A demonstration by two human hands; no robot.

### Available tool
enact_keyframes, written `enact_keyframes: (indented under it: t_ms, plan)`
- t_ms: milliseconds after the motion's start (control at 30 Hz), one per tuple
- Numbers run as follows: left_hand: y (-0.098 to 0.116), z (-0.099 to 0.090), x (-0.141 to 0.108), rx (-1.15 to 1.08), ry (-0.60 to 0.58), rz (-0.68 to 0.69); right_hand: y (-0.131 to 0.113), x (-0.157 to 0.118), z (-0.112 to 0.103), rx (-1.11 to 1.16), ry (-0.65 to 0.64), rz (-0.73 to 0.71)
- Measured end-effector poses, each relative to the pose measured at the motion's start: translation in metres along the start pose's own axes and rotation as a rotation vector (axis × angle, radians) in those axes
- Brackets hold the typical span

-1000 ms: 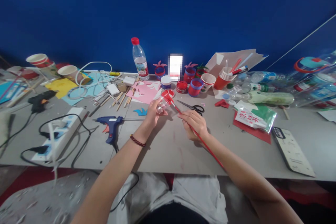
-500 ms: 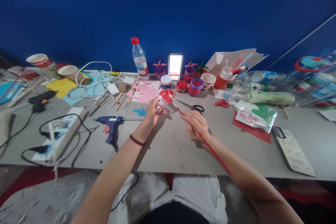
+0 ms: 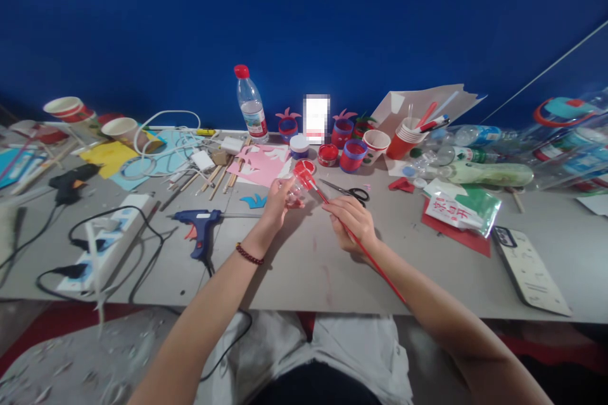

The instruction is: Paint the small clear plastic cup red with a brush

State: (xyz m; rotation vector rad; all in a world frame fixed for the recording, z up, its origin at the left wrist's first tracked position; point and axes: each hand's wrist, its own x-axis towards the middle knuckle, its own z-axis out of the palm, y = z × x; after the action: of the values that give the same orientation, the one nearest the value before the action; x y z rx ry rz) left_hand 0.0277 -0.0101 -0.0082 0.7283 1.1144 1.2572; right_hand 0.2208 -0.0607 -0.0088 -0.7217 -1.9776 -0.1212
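Observation:
My left hand [image 3: 278, 205] is closed around a small clear plastic bottle piece [image 3: 297, 191], tilted, with red paint on its far part. Between the fingers of my right hand [image 3: 351, 223] is a long red paintbrush [image 3: 375, 262], its tip against the painted part. Just beyond stand an open jar of red paint [image 3: 328, 154] and a white-lidded jar [image 3: 299, 147]. A red-stained lid [image 3: 306, 168] lies near the bottle piece. Blue-and-red painted cups [image 3: 353, 155] stand behind my right hand.
Black scissors [image 3: 356, 193] lie beyond my right hand. A blue glue gun [image 3: 202, 228] and a power strip [image 3: 111, 240] with cables are at left. A capped bottle [image 3: 253, 107] stands at the back. A phone [image 3: 531, 271] and plastic bottles [image 3: 489, 175] are at right.
The bottle piece has turned in my left hand, so its painted part is tipped differently. The brush and my right hand have shifted slightly left.

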Motion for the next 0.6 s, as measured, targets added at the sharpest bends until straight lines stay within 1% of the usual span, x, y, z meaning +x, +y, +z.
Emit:
enact_keyframes:
  t_ms: [233,333,400,600]
  plan:
    - [-0.003,-0.002,0.005,-0.05,0.024,-0.039,0.0,0.003,-0.001,0.014,0.003,0.015]
    - [-0.003,-0.003,0.006,-0.078,0.06,-0.065,-0.001,0.003,-0.002,0.033,0.008,0.022]
    - [-0.001,-0.003,0.006,-0.09,0.071,-0.084,0.0,0.003,-0.002,0.04,0.01,0.022]
    - [0.01,-0.001,0.004,-0.147,0.042,-0.153,-0.001,0.005,-0.003,0.039,0.021,0.005]
